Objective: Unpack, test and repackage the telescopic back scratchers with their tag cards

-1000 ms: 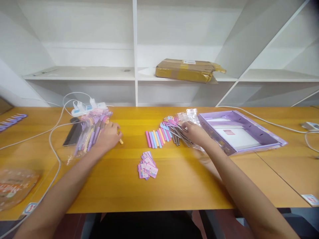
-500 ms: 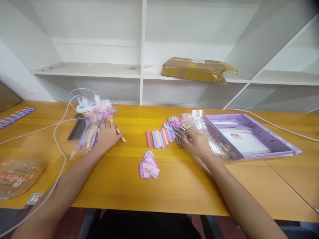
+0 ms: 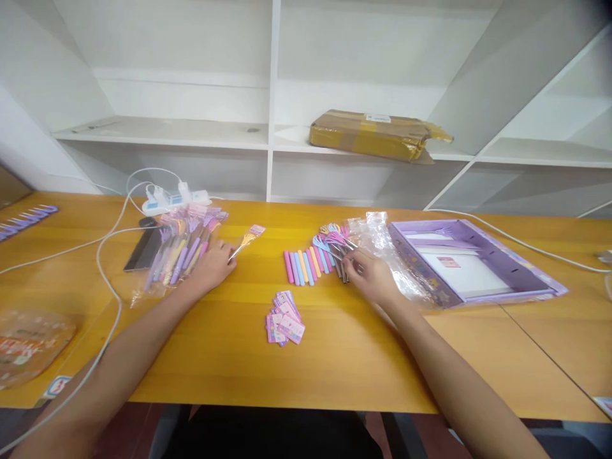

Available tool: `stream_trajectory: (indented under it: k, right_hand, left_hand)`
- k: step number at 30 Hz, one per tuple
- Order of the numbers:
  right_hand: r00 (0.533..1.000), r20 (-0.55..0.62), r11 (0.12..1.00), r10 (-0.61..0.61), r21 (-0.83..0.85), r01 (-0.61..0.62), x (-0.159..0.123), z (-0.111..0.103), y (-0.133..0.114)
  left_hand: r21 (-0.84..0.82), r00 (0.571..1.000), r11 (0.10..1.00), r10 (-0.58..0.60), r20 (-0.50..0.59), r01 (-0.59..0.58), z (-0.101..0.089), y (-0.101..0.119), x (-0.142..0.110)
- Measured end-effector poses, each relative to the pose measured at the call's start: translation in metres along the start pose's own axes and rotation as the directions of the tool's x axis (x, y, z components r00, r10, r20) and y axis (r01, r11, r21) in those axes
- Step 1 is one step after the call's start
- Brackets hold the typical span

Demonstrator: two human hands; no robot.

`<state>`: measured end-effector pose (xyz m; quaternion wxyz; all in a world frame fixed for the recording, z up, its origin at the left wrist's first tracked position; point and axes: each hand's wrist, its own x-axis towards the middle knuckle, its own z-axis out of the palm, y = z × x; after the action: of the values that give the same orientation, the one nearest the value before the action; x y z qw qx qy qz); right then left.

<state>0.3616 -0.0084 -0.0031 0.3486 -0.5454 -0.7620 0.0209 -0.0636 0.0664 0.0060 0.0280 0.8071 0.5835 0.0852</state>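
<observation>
My left hand (image 3: 216, 264) is closed on a back scratcher (image 3: 246, 241), whose yellow claw and pink tag point away to the upper right. Beside that hand, at its left, lies a pile of plastic-wrapped back scratchers (image 3: 179, 255) with purple, yellow and pink handles. My right hand (image 3: 366, 271) pinches a thin metal rod among the back scratcher rods (image 3: 335, 239), which have pink, blue and yellow claw heads. A row of coloured handles (image 3: 306, 266) lies just left of them. Small printed cards (image 3: 285, 319) are heaped nearer me.
An open purple box (image 3: 459, 296) stands at the right, with clear plastic bags (image 3: 392, 255) against it. A power strip (image 3: 174, 201) with white cables and a dark flat object (image 3: 142, 248) are at the left. A taped carton (image 3: 373, 135) sits on the shelf.
Earlier a yellow handle stuck out by my left thumb; now a yellow claw with a tag shows there. The pink handle, set apart half a second ago, lies against the row.
</observation>
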Motion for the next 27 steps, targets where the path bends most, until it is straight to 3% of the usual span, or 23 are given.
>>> stream_trajectory:
  k: [3,6,8,10,11,13,16,19,21,23,27]
  right_hand:
    - [0.999,-0.01,0.996,0.036,0.08,-0.035,0.004,-0.007,-0.024]
    - [0.979,0.133,0.93,0.152,0.317,-0.187,0.005,-0.002,-0.064]
    - [0.929,0.276,0.768,0.246,0.53,-0.36,0.005,0.009,-0.088]
    - [0.883,0.359,0.547,0.301,0.693,-0.469,0.004,0.023,-0.104]
    - [0.873,0.369,0.462,0.319,0.744,-0.483,0.004,0.03,-0.108]
    - [0.874,0.345,0.383,0.343,0.798,-0.465,0.002,0.041,-0.111]
    - [0.892,0.338,0.402,0.301,0.803,-0.44,-0.006,0.051,-0.112]
    - [0.918,0.355,0.48,0.178,0.783,-0.396,-0.019,0.058,-0.119]
    - [0.947,0.288,0.58,0.139,0.752,-0.314,-0.027,0.063,-0.125]
    - [0.975,0.185,0.671,0.121,0.709,-0.218,-0.033,0.068,-0.129]
    - [0.985,0.086,0.699,0.152,0.695,-0.169,-0.036,0.066,-0.123]
  left_hand:
    - [-0.024,0.998,0.998,0.065,0.024,-0.064,-0.008,0.008,-0.008]
    - [-0.008,0.98,0.981,0.196,0.016,-0.196,-0.014,0.028,-0.025]
    - [0.023,0.94,0.94,0.341,0.027,-0.341,-0.016,0.043,-0.039]
    - [0.04,0.887,0.887,0.457,0.063,-0.46,-0.016,0.058,-0.05]
    - [0.033,0.866,0.867,0.494,0.077,-0.498,-0.016,0.064,-0.055]
    - [-0.025,0.846,0.847,0.531,0.052,-0.531,-0.017,0.072,-0.06]
    - [-0.262,0.886,0.85,0.461,-0.051,-0.458,-0.018,0.079,-0.064]
    - [-0.593,0.931,0.764,0.36,0.064,-0.255,-0.016,0.083,-0.066]
    - [-0.737,0.897,0.658,0.406,0.176,-0.153,-0.013,0.086,-0.068]
    - [-0.796,0.861,0.592,0.463,0.21,-0.124,-0.009,0.087,-0.069]
    - [-0.858,0.844,0.507,0.493,0.21,-0.083,-0.004,0.088,-0.071]
